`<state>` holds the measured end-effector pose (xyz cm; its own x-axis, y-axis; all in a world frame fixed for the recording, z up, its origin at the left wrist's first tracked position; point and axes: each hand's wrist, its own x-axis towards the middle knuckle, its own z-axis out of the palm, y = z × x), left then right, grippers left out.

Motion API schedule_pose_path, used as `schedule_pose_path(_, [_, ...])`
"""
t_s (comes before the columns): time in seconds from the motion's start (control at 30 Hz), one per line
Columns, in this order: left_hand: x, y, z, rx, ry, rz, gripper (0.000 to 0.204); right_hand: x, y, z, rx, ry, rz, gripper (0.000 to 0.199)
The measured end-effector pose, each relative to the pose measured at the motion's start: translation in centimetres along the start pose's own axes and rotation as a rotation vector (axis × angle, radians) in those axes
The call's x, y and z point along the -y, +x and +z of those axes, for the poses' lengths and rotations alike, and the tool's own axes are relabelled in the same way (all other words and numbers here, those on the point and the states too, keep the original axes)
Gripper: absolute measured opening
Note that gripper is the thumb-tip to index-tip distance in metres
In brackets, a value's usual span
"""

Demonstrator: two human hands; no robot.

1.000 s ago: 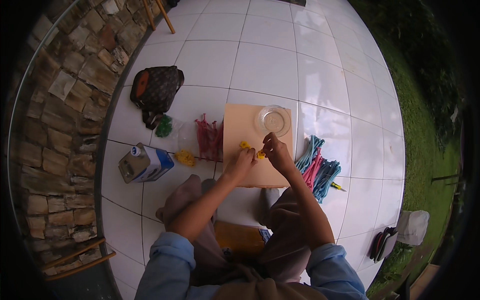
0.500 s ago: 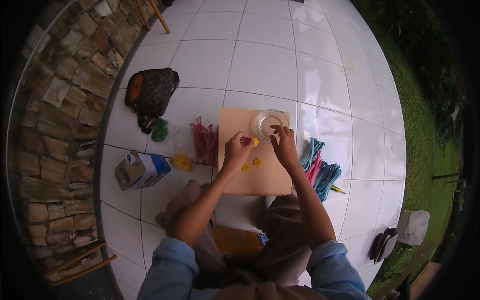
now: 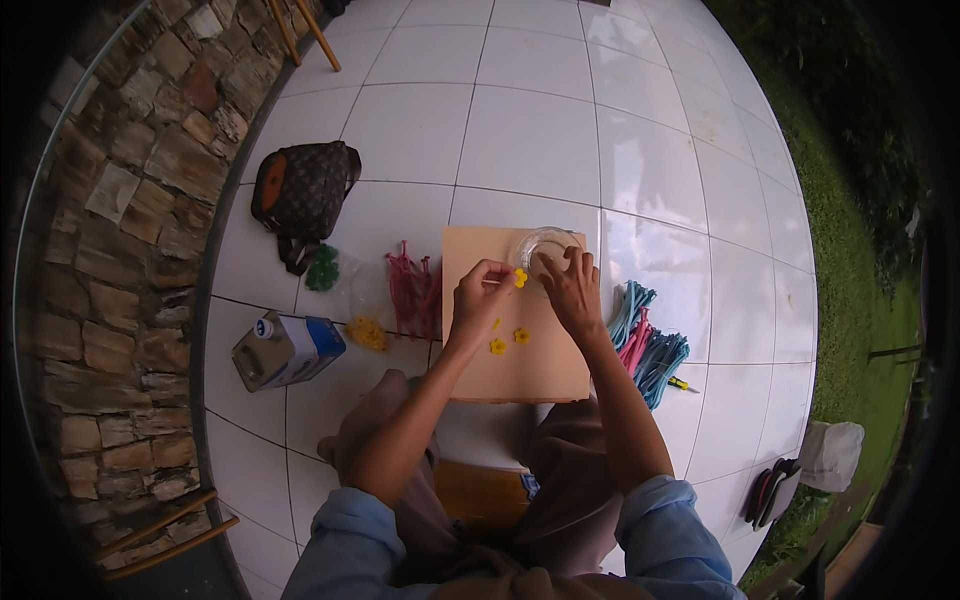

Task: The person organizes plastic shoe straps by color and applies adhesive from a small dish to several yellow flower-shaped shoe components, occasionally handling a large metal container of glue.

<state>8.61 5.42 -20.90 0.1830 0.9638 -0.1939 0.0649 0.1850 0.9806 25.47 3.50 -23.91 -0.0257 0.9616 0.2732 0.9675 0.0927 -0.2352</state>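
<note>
Seen from the head camera, the person sits on the white tiled floor [image 3: 560, 130] with a tan board [image 3: 520, 370] lying flat in front of the knees. Its long axis runs away from the person, the far end reaching toward the upper tiles.

The left hand [image 3: 482, 298] is closed in a pinch on a small yellow flower piece [image 3: 520, 277], held just above the far half of the board, right beside a clear round bowl [image 3: 545, 243] that stands on the board's far right corner. The flower is too small to tell which way it faces. The right hand [image 3: 572, 287] rests at the near rim of the bowl with fingers curled; whether it grips anything cannot be told. Two more yellow flower pieces [image 3: 508, 341] lie side by side on the middle of the board.

Left of the board lie a bunch of dark red strips [image 3: 412, 292], a yellow heap [image 3: 367, 333], a green heap [image 3: 322, 268], a blue and grey carton [image 3: 288, 349] on its side and a brown bag [image 3: 305, 190]. To the right sits a bundle of blue and pink strips [image 3: 645, 335].

Compared with half a second ago, the left hand has lifted its piece nearer the bowl, and the right hand has drawn closer to the rim.
</note>
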Motion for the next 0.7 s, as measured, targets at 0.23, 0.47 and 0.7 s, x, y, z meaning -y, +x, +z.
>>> schedule_pose_path(0.23, [-0.5,-0.1,-0.1,-0.001,-0.038,-0.005,0.016,0.0,0.0,0.3,-0.021,0.084,0.011,0.032])
schedule_pose_path(0.47, [-0.5,0.0,0.1,0.009,-0.063,0.024,0.017,-0.5,-0.3,0.9,-0.034,0.132,0.01,0.028])
schedule_pose_path(0.7, [-2.8,-0.1,0.3,-0.037,-0.268,-0.036,0.015,0.0,1.3,-4.4,-0.096,0.58,0.245,0.028])
